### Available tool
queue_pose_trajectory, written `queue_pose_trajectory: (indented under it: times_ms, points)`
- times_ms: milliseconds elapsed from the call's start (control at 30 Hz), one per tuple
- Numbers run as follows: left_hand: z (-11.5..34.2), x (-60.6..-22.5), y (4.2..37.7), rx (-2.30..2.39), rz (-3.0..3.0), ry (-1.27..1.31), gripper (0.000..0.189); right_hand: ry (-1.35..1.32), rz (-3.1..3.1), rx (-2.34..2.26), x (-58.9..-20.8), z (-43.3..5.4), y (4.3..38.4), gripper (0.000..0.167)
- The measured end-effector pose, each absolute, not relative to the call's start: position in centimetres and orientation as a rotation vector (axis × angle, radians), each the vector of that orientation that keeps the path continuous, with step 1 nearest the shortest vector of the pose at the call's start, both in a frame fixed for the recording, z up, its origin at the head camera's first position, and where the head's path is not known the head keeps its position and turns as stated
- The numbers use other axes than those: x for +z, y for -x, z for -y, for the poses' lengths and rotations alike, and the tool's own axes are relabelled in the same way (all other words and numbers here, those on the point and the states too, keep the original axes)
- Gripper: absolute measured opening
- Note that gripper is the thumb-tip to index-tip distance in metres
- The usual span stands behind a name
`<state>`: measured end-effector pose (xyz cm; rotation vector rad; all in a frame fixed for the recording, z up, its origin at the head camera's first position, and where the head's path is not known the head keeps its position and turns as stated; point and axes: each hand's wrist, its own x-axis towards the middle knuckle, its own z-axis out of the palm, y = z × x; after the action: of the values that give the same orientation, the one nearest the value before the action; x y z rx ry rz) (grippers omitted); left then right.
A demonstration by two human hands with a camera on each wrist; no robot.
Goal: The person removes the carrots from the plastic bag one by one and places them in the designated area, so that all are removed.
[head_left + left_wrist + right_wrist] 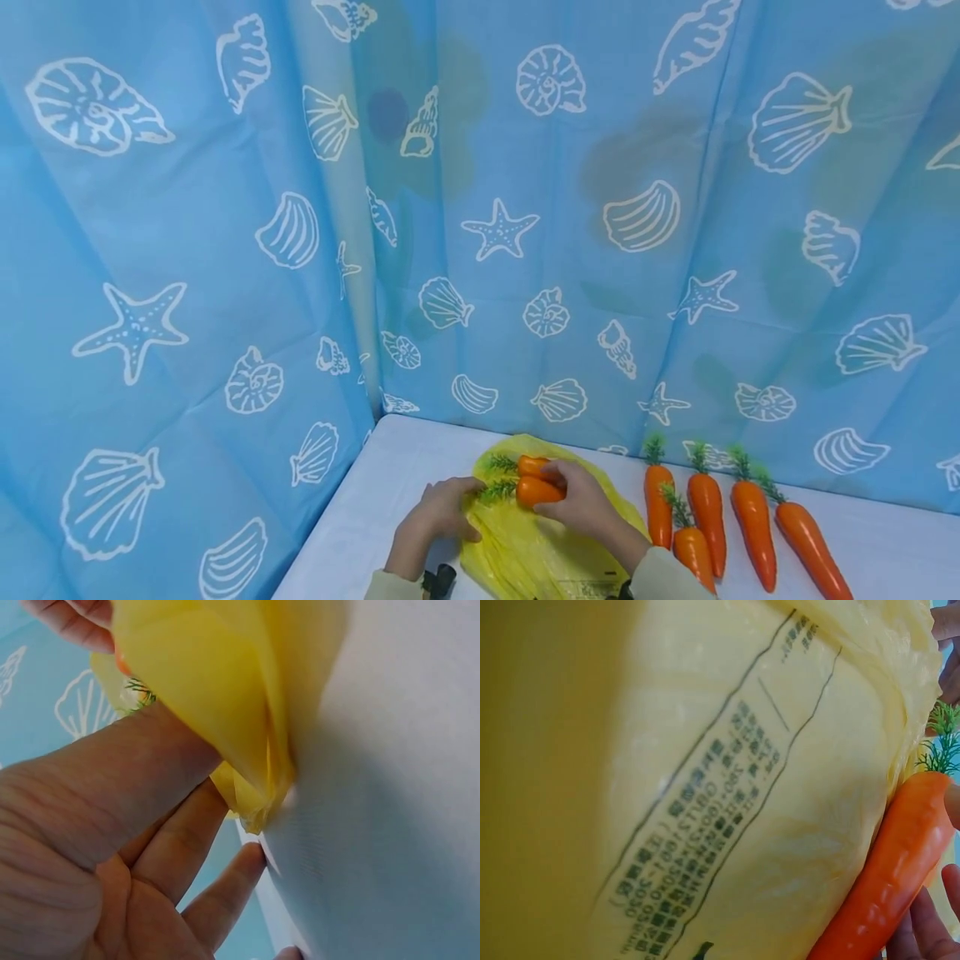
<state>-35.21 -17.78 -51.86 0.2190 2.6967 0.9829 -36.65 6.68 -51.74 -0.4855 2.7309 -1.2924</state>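
Observation:
A yellow plastic bag lies on the white table, its printed text filling much of the right wrist view. Two orange carrots with green tops, one of them the nearer carrot, show against the bag. My right hand grips the carrots from their right side, fingers over the orange bodies. At the bag's left edge, my left hand holds the plastic near the green tops. Its thumb tip is hidden behind the yellow film in the left wrist view, while other fingers spread beyond it.
Several more carrots, among them a long carrot, lie to the right of the bag. A dark object is by the left wrist. Blue shell-patterned curtains stand behind and to the left of the table.

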Motion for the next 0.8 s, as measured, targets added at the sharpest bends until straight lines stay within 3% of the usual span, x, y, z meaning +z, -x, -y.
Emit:
queue_pose_trajectory:
  times_ms: [800]
  points:
    - [17.57, -51.45, 34.89, 0.971, -2.698, -0.210, 0.060, 0.551, -2.660, -1.218, -51.43, -6.62, 36.37, 0.050]
